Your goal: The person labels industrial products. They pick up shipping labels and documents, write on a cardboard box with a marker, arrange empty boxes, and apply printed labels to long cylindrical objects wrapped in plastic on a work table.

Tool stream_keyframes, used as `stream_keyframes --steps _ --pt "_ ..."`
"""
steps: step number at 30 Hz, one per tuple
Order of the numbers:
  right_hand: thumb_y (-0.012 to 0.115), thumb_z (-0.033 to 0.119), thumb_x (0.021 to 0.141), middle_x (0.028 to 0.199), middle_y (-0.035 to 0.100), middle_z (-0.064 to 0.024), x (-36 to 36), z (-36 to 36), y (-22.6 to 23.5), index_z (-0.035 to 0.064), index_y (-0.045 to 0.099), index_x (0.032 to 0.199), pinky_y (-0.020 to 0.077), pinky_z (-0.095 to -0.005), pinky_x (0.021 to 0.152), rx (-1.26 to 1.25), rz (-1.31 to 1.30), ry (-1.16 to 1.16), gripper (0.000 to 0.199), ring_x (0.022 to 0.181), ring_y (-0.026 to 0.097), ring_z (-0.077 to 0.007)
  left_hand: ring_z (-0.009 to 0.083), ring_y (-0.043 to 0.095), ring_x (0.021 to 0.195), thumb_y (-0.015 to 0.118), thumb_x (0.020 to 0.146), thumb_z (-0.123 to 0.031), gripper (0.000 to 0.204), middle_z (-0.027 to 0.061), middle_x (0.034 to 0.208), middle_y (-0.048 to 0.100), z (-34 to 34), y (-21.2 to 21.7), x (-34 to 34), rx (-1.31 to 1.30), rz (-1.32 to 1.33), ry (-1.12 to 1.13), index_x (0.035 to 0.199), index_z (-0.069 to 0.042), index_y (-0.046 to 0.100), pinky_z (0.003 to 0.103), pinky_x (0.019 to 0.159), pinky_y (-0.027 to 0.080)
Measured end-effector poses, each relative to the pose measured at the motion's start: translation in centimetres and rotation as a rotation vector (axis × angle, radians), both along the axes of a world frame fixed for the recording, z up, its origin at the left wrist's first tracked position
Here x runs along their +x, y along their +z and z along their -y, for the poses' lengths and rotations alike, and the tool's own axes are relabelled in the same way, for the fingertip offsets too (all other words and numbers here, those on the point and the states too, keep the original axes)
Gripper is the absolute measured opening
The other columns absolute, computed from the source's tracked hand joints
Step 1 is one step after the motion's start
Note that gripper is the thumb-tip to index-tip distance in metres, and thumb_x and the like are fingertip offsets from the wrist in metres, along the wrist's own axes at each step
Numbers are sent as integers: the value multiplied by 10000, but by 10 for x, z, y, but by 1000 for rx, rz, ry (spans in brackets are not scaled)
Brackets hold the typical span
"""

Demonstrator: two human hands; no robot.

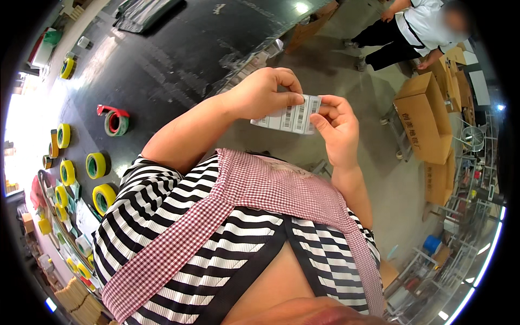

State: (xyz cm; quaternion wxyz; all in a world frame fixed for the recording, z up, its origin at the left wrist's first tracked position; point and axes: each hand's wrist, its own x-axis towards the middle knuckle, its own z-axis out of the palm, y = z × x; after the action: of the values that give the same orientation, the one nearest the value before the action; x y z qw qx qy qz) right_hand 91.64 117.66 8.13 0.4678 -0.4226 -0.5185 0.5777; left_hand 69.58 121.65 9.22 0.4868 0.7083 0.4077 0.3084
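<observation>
A small white sheet of barcode labels (295,118) is held up in front of my chest, off the table. My left hand (265,93) comes over its upper edge, thumb and forefinger pinched on it. The thumb and fingers of my right hand (338,125) close on the sheet's right edge. Several printed barcodes show between the two hands, and the sheet's left part lies partly behind my left hand.
A dark table (179,70) stretches away to the left, with a red tape dispenser (115,120) and several yellow tape rolls (96,165) on it. Grey plastic bags (142,13) lie at its far side. Open cardboard boxes (420,116) and a co-worker (403,32) stand at the right.
</observation>
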Motion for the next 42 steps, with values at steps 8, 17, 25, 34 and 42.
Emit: stream_keyframes --steps 8,17,25,34,42 --pt "688 83 903 848 677 -38 83 -116 -11 14 670 928 490 -257 735 -292 -193 246 76 801 614 -106 73 577 744 693 919 -246 215 -16 804 639 -99 -12 74 -301 297 -66 941 -32 695 254 667 473" --pt "678 -26 865 833 653 -16 132 -247 -22 15 644 891 486 -257 711 196 41 23 60 788 595 -109 30 489 675 707 909 -184 153 -47 790 577 -239 -24 147 -470 264 -86 857 -48 660 203 572 363" --pt "724 -42 820 850 637 -43 207 -396 -17 31 621 916 493 -264 720 427 215 -198 158 772 609 -135 47 513 609 741 880 -204 196 -18 716 625 -420 -29 231 -438 312 -119 795 -41 674 223 544 415" --pt "704 -70 776 937 655 -77 257 -547 7 59 692 956 503 -289 729 591 496 -102 222 802 628 -204 65 551 651 704 901 -242 221 -9 736 633 -581 -22 277 -415 118 -101 835 -33 680 248 574 446" --pt "666 -104 822 1015 628 -112 294 -723 20 27 694 905 497 -244 729 477 -38 317 158 900 612 -168 76 565 673 595 981 -257 214 5 791 637 -705 -52 268 -532 136 377 938 -56 656 264 613 467"
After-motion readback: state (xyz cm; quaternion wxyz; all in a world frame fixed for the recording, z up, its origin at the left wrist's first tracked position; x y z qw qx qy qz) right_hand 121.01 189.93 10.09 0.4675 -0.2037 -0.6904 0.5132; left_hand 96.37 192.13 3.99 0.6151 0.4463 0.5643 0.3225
